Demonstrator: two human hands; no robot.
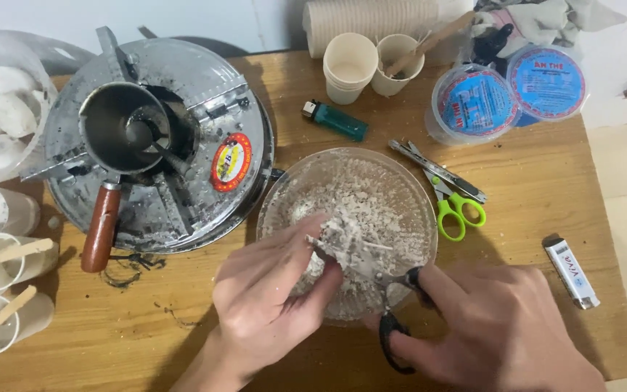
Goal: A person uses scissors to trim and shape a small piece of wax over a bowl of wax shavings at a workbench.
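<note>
My left hand [273,294] pinches a white waxy lump [341,236] over a clear glass bowl [416,196] full of white crumbled flakes. My right hand [491,327] grips black-handled scissors [390,319], whose blades reach into the lump above the bowl. A thin white wick sticks out of the lump toward the right. Both hands hover at the near edge of the bowl on a wooden table [146,327].
A round metal stove [205,94] with a small pot [121,127] and brown handle stands at left. Green-handled scissors [451,199], a teal lighter [335,120], a white lighter [572,271], paper cups [350,65], lidded tubs [473,101] and cups with sticks [1,319] surround the bowl.
</note>
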